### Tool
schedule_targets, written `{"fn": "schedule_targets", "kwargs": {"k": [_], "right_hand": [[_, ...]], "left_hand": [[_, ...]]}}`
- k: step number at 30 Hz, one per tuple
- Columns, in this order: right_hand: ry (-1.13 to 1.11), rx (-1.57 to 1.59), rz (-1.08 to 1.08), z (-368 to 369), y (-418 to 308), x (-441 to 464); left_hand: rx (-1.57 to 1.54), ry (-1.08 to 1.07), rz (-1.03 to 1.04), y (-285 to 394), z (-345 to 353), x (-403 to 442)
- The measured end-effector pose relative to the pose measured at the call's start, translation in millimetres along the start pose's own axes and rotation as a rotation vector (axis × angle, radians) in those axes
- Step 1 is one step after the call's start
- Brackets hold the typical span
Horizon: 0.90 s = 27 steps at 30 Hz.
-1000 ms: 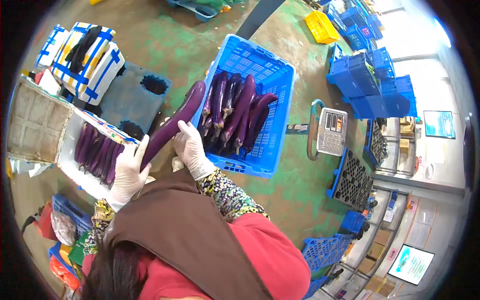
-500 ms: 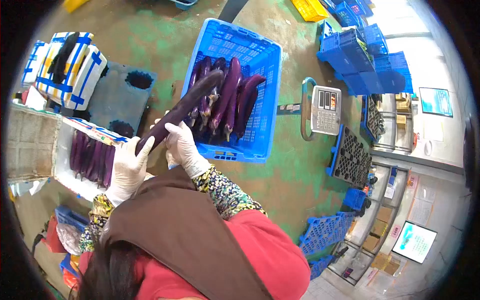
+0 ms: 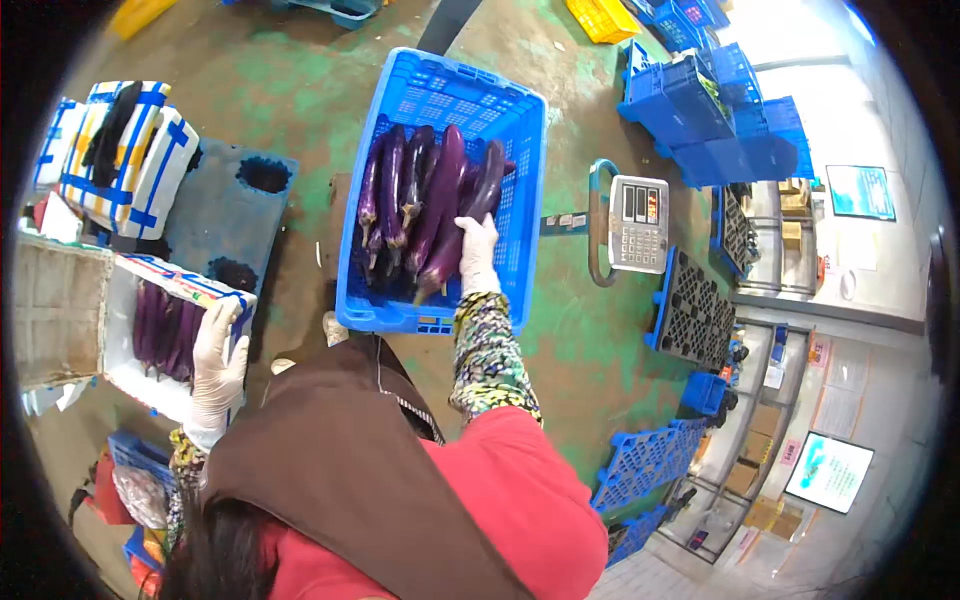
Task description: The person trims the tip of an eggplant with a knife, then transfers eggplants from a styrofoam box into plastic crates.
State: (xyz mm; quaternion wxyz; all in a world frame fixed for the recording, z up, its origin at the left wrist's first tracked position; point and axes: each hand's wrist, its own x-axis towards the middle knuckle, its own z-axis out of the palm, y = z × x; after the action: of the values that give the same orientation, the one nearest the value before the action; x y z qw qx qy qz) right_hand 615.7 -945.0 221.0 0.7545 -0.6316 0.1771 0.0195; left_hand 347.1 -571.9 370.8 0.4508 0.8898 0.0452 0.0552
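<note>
My right hand, in a white glove, is closed round the lower part of a dark eggplant at the right side of the pile in the blue crate. Several more eggplants lie in that crate, mostly lengthwise. My left hand, also gloved, rests at the near right edge of the white foam box, its fingers extended and apart. Inside the box is a row of purple eggplants.
A scale display stands right of the crate. Taped foam boxes and a grey-blue pallet are at the left. Blue crates and black pallets are farther right; a yellow crate is at the top.
The eggplant held across both hands has gone into the blue crate with my right hand. My left hand has let go and moved left to the foam box's edge.
</note>
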Motion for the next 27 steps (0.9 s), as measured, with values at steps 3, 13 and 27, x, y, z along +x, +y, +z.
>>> {"fn": "schedule_targets", "kwargs": {"k": [3,13,27], "right_hand": [[0.072,-0.325,0.030,-25.2,-4.3,14.7],[-0.734,-0.013,-0.188,114.7,-188.8,-134.4],[-1.802,0.941,-0.977,162.6,-302.9,-239.8]], "left_hand": [[0.024,0.028,-0.048,4.1,-9.4,-6.7],[-0.066,0.004,-0.122,-18.0,-11.6,-25.9],[0.075,-0.044,-0.018,-10.6,-9.2,-30.4]]}}
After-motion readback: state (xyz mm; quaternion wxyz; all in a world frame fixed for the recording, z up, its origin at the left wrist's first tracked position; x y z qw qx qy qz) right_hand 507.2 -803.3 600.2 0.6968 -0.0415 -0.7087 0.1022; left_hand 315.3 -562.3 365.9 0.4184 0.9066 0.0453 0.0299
